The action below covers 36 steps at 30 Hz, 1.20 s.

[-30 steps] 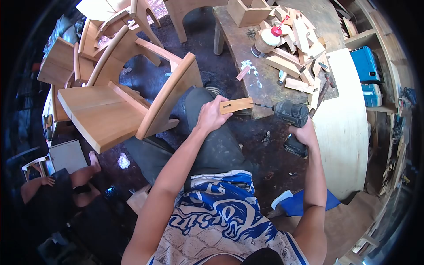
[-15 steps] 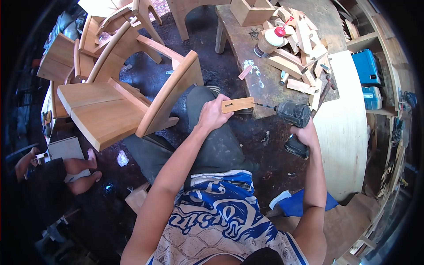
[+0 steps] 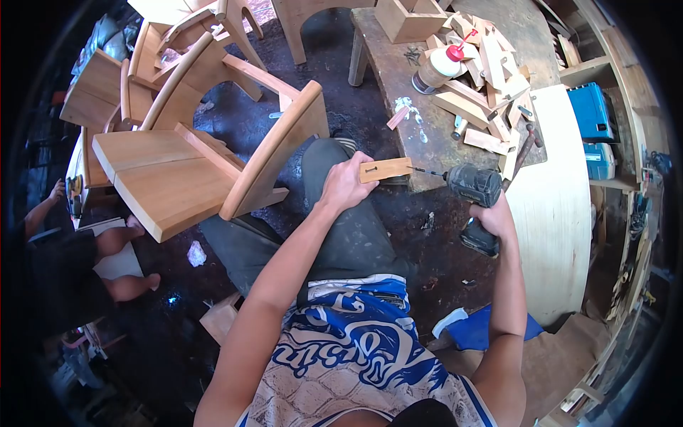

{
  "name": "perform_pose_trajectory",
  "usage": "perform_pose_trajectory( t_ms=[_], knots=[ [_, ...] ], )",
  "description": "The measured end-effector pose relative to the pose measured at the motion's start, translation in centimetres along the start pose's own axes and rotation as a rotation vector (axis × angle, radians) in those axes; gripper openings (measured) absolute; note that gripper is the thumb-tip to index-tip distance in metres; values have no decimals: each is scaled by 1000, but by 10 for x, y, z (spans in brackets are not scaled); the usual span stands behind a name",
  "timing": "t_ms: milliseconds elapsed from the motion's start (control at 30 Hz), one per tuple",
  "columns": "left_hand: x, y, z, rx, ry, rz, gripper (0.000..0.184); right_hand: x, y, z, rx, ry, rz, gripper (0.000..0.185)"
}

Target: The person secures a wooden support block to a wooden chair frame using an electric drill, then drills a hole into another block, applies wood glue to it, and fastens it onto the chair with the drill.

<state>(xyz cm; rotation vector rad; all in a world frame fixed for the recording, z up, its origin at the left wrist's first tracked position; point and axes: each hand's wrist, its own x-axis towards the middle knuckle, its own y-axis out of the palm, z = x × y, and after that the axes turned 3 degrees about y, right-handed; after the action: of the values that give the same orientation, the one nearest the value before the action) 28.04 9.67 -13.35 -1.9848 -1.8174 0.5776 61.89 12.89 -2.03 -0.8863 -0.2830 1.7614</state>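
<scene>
My left hand [image 3: 347, 183] grips one end of a small wooden block [image 3: 388, 169] above my knee. A dark screw [image 3: 371, 170] shows on the block's face, close to my fingers. In my right hand [image 3: 494, 213] is a black cordless drill [image 3: 473, 186], held by its handle. Its long thin bit [image 3: 429, 171] points left, and the tip meets the block's right end or lies very close to it; I cannot tell how deep it sits. To the left of my knee stands a wooden chair [image 3: 163, 181] with a curved armrest.
A worktable [image 3: 384, 64] holds a pile of wood offcuts [image 3: 491, 71], a glue bottle [image 3: 435, 70] with a red cap, an open wooden box [image 3: 409, 21] and a hammer [image 3: 525, 146]. Blue cases [image 3: 590, 110] sit on the right shelf. Another person [image 3: 71, 274] sits at lower left.
My hands, the block and the drill hold nearly the same pose, shifted very slightly right in view. At lower left the other person's arm and legs have moved.
</scene>
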Motion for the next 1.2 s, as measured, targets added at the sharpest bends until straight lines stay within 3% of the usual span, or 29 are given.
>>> perform_pose_trajectory(
  t_ms=[167, 567, 633, 1200],
  knots=[
    [0, 0, 0, 15, 21, -6, 42, 8, -4, 10, -34, 16, 18, 48],
    [6, -1, 3, -26, 49, 12, 43, 26, -14, 65, -426, 34, 163, 47],
    [7, -1, 5, -29, 45, 17, 43, 27, -14, 70, -518, -39, 192, 46],
    [9, -2, 5, -24, 64, 20, 45, 34, -15, 60, -536, -85, 201, 47]
  ],
)
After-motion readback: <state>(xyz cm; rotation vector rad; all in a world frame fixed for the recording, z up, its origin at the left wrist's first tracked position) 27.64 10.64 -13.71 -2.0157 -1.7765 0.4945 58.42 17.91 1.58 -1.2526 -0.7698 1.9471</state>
